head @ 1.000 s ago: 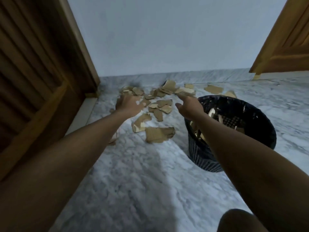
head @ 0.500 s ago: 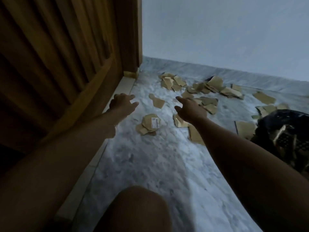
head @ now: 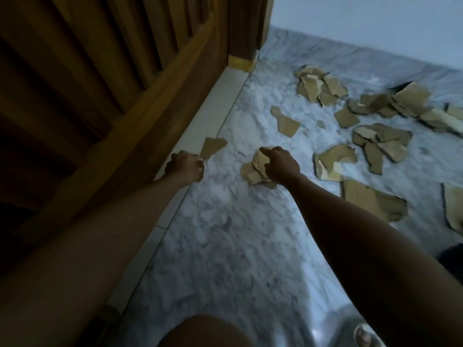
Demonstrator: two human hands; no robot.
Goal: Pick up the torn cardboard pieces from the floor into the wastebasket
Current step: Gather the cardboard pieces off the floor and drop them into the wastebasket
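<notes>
Now both hands have closed on cardboard that half a second ago they were only reaching toward with fingers out. The left hand point(head: 186, 166) has moved up against the pale threshold strip point(head: 213, 113) and pinches the near corner of a small torn piece point(head: 212, 146) that lies partly on that strip; its fingers are curled. The right hand point(head: 280, 165) has come down on the little stack of pieces point(head: 253, 171) in the middle of the floor, fingers curled over its top edge, gripping it. The view has swung further left and down since then, so the wastebasket point(head: 451, 256) now shows only as a dark sliver at the right edge, well apart from both hands. More torn cardboard pieces point(head: 380, 144) remain scattered over the grey-white marble floor point(head: 225, 246), thickest toward the far skirting, with larger flat scraps point(head: 370, 201) lying to the right of the right forearm. A slatted wooden door point(head: 100, 83) fills the left side, its frame meeting the floor at the far corner under a plain pale wall point(head: 363, 16). A bare knee point(head: 205, 331) shows at the bottom edge, and toes in a sandal point(head: 363, 336) at the lower right.
</notes>
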